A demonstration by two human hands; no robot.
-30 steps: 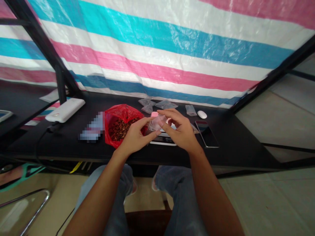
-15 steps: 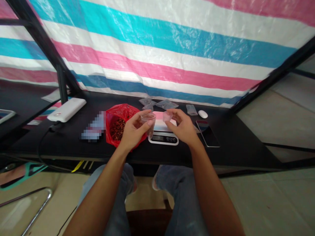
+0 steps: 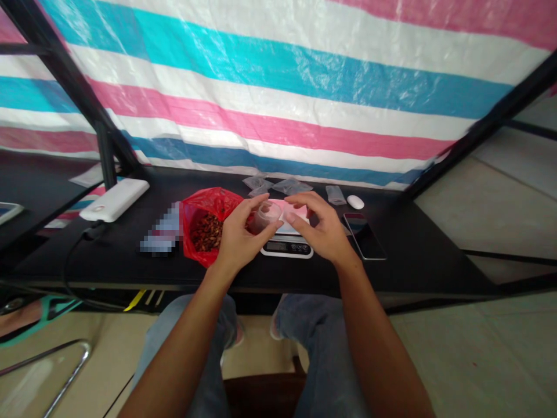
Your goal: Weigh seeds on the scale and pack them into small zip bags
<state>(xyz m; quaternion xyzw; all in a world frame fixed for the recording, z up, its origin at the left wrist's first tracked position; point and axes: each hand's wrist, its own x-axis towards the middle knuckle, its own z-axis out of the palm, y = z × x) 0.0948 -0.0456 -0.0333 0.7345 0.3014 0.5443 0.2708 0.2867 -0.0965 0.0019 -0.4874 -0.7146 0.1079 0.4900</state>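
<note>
A small clear plastic cup [image 3: 268, 216] is between the thumb and fingers of my left hand [image 3: 241, 232], above the left part of a kitchen scale [image 3: 287, 247]. My right hand [image 3: 319, 226] curves over the scale's right side, thumb and fingers apart. Nothing distinct shows between them, though clear plastic would be hard to see there. The scale has a pinkish-white top and a dark display strip at its near edge. Left of my left hand, a red plastic bag [image 3: 187, 232] gapes, with small brown pieces [image 3: 206, 231] inside, partly hidden by that hand.
Several clear plastic bags [image 3: 291, 186] lie behind the scale, with another clear piece [image 3: 335, 195] farther right. A white mouse [image 3: 355, 201] and a phone [image 3: 364, 235] lie to the right. A white power bank-like box [image 3: 115, 200] with a cable is at left on the black table [image 3: 426, 255].
Clear plastic that was in my right hand no longer shows there. My hands have come closer together, and the cup in my left hand has tipped so its round opening faces me more.
</note>
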